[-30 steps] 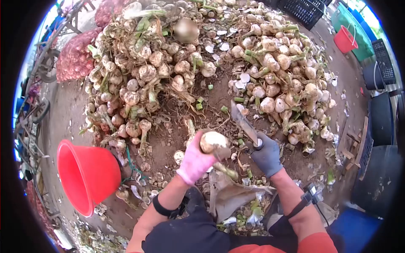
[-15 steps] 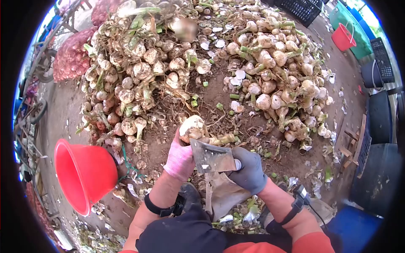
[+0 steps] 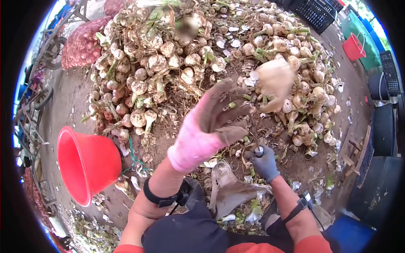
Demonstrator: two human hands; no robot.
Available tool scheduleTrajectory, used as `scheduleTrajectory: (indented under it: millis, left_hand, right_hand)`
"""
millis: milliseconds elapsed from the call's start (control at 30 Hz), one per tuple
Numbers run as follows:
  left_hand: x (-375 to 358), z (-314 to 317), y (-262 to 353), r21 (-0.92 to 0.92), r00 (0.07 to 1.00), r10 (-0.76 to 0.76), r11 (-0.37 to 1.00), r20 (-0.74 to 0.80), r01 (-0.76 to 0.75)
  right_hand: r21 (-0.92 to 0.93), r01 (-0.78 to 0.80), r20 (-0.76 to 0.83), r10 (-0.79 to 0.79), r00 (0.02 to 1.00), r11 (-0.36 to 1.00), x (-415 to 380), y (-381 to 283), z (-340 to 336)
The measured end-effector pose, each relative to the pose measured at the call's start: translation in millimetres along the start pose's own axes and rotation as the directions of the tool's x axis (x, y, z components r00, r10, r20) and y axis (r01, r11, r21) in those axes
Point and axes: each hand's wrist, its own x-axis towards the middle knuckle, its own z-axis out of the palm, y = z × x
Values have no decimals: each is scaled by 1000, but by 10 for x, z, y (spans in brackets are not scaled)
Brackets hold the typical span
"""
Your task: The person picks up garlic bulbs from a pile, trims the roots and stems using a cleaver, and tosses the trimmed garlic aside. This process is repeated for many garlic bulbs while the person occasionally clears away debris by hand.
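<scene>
My left hand, in a pink glove with soiled fingers, is raised over the ground with its fingers spread. Beyond its fingertips a pale bulb, blurred by motion, hangs in the air before the right heap of bulbs. My right hand, in a grey glove, is closed round the handle of the knife; its blade is seen nearly edge-on and hard to make out. At the upper left lies another heap of bulbs with stalks and roots.
A red bucket lies tilted at the left, near a green string. Behind it is a red net sack. Black crates and a small red bucket are at the upper right. Peelings litter the ground.
The bulb has left my left hand, which has opened and moved up and right. My right hand has moved slightly right with the knife, now turned edge-on. The view has shifted slightly.
</scene>
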Motion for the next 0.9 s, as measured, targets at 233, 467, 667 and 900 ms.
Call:
scheduleTrajectory:
  millis: [233, 467, 667, 900]
  left_hand:
    - [-253, -1128, -950, 864, 885, 68, -196, -461, 465]
    - [-379, -935, -664, 107, 932, -247, 953, -266, 283]
    - [-530, -668, -431, -369, 931, -350, 882, -102, 292]
    - [-539, -375, -368, 193, 960, -205, 951, -193, 242]
  right_hand:
    - [21, 12, 69, -13, 997, 1000, 13, -82, 17]
    - [92, -13, 85, 6, 996, 996, -49, -255, 31]
    - [84, 220, 112, -229, 967, 972, -139, -756, -23]
    - [-17, 437, 123, -432, 893, 899, -208, -1002, -81]
